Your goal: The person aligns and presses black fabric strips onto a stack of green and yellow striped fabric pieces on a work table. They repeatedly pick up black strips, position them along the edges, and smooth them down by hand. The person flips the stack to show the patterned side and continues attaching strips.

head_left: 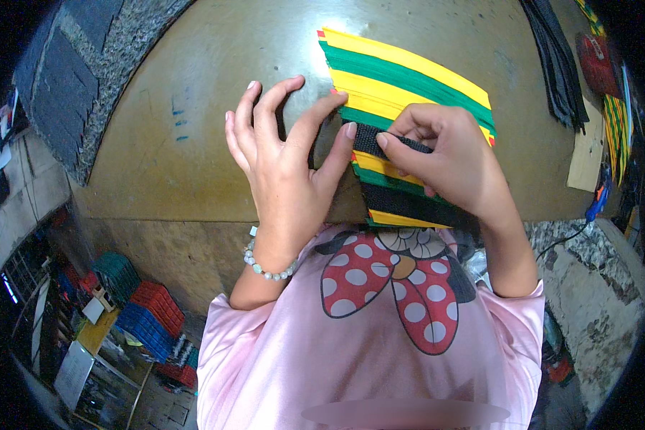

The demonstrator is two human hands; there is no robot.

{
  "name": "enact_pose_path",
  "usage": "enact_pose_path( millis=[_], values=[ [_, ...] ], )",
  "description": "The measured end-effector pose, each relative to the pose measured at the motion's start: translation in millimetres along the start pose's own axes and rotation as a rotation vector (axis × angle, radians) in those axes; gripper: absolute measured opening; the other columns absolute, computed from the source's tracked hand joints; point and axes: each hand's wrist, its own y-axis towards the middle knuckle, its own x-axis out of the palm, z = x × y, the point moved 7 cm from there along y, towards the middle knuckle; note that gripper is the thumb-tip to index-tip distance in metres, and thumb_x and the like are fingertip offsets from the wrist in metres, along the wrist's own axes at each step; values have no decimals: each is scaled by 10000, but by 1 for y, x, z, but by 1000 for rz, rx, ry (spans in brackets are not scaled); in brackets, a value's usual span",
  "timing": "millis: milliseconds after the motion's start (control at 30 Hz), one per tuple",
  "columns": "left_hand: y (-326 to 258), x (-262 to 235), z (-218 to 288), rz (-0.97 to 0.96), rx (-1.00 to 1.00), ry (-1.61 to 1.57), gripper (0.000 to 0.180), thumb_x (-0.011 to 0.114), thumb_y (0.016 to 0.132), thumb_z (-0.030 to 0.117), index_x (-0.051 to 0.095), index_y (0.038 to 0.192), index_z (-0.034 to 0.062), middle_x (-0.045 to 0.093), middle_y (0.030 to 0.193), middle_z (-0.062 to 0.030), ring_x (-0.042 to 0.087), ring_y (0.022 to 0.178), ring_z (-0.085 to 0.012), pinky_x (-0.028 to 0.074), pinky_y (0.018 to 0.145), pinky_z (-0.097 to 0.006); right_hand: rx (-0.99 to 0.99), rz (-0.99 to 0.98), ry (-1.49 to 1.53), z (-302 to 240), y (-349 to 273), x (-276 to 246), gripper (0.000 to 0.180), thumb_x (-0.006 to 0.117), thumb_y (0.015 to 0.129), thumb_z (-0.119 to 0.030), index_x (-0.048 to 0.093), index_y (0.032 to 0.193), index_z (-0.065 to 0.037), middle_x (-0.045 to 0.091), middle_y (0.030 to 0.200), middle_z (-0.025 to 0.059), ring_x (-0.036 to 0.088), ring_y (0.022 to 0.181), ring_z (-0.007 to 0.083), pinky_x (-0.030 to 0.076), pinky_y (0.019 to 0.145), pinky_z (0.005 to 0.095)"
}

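Fabric stack [403, 77] on the table [208, 154], strap bundle [557, 68] to its right, flat sheets [61, 89] far left.

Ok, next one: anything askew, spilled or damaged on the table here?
Nothing looks spilled or clearly damaged. Slightly odd: the striped strips lie aslant to the near edge of the table, and blue marks stand out on its brown surface, left of the left hand.

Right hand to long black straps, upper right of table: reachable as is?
Likely yes: nothing tall stands on the tabletop between the right hand and the black straps. It appears to pinch black webbing, though, and would probably need to let go.
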Motion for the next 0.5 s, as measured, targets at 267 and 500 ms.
enact_pose_path(
  millis=[267, 500],
  values=[
    [9, -1, 13, -48, 102, -14, 242, 726, 788, 132, 735, 970, 292, 467, 1419, -54, 237, 1426, -446, 69, 1061, -769, -142, 322, -351, -4, -44, -41, 269, 773, 831, -215, 653, 750, 11, 570, 566, 78, 510, 486, 120, 385, 476, 298],
    [11, 3, 20, -180, 208, 21, 283, 678, 750, 69, 779, 877, 301, 447, 1491, -67, 165, 1470, -434, 26, 1140, -656, -96, 360, -200, 34, -53, -49, 268, 757, 839, -240, 671, 780, 7, 606, 602, 132, 565, 499, 195, 407, 500, 325]
  ],
)
